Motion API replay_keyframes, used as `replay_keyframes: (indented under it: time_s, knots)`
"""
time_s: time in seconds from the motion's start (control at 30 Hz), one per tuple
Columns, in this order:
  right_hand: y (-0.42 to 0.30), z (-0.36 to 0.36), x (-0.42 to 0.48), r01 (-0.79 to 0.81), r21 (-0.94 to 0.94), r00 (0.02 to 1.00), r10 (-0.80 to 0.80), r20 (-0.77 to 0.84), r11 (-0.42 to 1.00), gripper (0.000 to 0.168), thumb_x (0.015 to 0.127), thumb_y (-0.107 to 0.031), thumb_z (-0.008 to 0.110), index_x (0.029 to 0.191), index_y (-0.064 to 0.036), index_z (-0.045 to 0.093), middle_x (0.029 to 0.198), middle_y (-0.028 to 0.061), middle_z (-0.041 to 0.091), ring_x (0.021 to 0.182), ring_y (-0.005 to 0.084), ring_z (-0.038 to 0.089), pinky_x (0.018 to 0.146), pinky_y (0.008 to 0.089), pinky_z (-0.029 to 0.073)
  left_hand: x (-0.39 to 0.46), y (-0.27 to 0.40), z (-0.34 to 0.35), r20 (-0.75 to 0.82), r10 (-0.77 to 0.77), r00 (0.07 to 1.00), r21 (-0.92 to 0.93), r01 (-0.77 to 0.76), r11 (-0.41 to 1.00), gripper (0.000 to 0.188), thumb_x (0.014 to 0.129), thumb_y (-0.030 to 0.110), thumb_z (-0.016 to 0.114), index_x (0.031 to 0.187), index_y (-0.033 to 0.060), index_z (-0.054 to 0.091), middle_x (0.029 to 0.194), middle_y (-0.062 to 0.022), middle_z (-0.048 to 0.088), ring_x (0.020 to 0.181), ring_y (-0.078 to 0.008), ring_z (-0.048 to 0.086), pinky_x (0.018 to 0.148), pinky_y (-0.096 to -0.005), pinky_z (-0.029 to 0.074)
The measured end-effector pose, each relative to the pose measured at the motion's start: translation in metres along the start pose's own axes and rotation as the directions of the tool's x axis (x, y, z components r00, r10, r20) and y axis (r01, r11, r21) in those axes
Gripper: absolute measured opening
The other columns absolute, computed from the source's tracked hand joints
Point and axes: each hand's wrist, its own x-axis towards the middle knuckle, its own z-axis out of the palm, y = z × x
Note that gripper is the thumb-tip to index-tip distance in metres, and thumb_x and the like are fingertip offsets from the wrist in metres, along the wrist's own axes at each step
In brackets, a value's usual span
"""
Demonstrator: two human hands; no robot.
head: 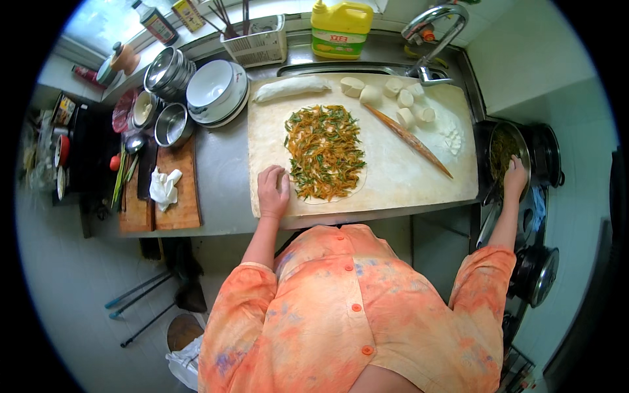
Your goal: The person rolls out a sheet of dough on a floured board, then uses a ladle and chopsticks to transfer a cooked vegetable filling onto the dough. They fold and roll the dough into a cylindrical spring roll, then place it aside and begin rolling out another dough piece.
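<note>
A flat sheet of dough (357, 194) lies on the pale floured board (393, 189), covered with orange and green vegetable shreds (324, 152). Beside its lower left edge, my left hand (273, 190) rests on the board with nothing seen in it. At the far right my right hand (515, 173) reaches into a pan (527, 147) of greenish shredded filling (502, 147); its fingertips are partly hidden, so a grip on filling cannot be told. A tapered wooden rolling pin (408, 140) lies diagonally on the board. Behind it are several dough pieces (405, 98) and a dough roll (292, 89).
Left of the board stand stacked plates and a bowl (216, 91), metal bowls (173, 125) and wooden cutting boards (178, 196) with a crumpled white cloth (165, 188). A yellow detergent jug (341, 30) and a faucet (435, 44) stand behind. Lidded pots (538, 275) are at right.
</note>
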Motion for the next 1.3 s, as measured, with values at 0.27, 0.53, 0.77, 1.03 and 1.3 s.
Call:
replay_keyframes:
  time_s: [0.27, 0.53, 0.77, 1.03, 1.3]
  knots:
    - [-0.194, -0.016, -0.071, -0.176, 0.733, 0.934, -0.123, 0.335, 0.657, 0.020, 0.092, -0.010, 0.059, 0.106, -0.003, 0.071, 0.099, 0.0101, 0.072, 0.091, 0.0155, 0.066, 0.084, 0.0288, 0.050, 0.015, -0.004, 0.002, 0.042, -0.378, 0.925, -0.095, 0.381, 0.920, 0.012, 0.088, 0.007, 0.061, 0.097, 0.0015, 0.066, 0.095, -0.0127, 0.065, 0.087, -0.0257, 0.062, 0.079, -0.0333, 0.049]
    - [-0.318, 0.019, -0.106, -0.042, 0.848, 0.832, -0.451, 0.322, 0.529, 0.015, 0.089, -0.008, 0.063, 0.100, -0.001, 0.071, 0.090, 0.0097, 0.071, 0.083, 0.0175, 0.066, 0.076, 0.0281, 0.051, 0.080, -0.019, 0.011, 0.072, -0.376, 0.924, -0.081, 0.381, 0.921, 0.015, 0.089, 0.008, 0.062, 0.101, 0.0009, 0.068, 0.097, -0.0144, 0.068, 0.082, -0.0238, 0.066, 0.074, -0.0334, 0.052]
    - [-0.406, 0.055, -0.074, 0.125, 0.779, 0.821, -0.505, 0.267, 0.614, 0.015, 0.088, -0.013, 0.062, 0.096, -0.006, 0.072, 0.095, 0.0135, 0.069, 0.088, 0.0307, 0.065, 0.079, 0.0378, 0.051, 0.145, -0.038, 0.031, 0.235, -0.207, 0.950, 0.006, 0.211, 0.977, 0.019, 0.085, 0.007, 0.065, 0.102, 0.0013, 0.069, 0.092, -0.0158, 0.067, 0.081, -0.0270, 0.066, 0.076, -0.0354, 0.052]
    - [-0.461, 0.093, -0.061, 0.296, 0.651, 0.732, -0.604, 0.316, 0.699, 0.011, 0.086, -0.012, 0.063, 0.092, -0.007, 0.071, 0.095, 0.0129, 0.067, 0.094, 0.0325, 0.062, 0.082, 0.0436, 0.050, 0.180, -0.046, 0.051, 0.495, -0.111, 0.862, 0.042, 0.104, 0.994, 0.006, 0.080, 0.006, 0.065, 0.083, 0.0005, 0.063, 0.091, -0.0179, 0.060, 0.087, -0.0373, 0.059, 0.079, -0.0436, 0.049]
    - [-0.470, 0.097, -0.045, 0.409, 0.653, 0.555, -0.742, 0.377, 0.638, 0.004, 0.082, -0.006, 0.067, 0.085, -0.006, 0.065, 0.094, 0.0136, 0.060, 0.096, 0.0351, 0.060, 0.083, 0.0425, 0.049, 0.181, -0.046, 0.054, 0.540, -0.058, 0.840, 0.066, 0.027, 0.997, 0.008, 0.080, 0.004, 0.061, 0.087, 0.0013, 0.060, 0.088, -0.0184, 0.062, 0.086, -0.0383, 0.060, 0.077, -0.0450, 0.048]
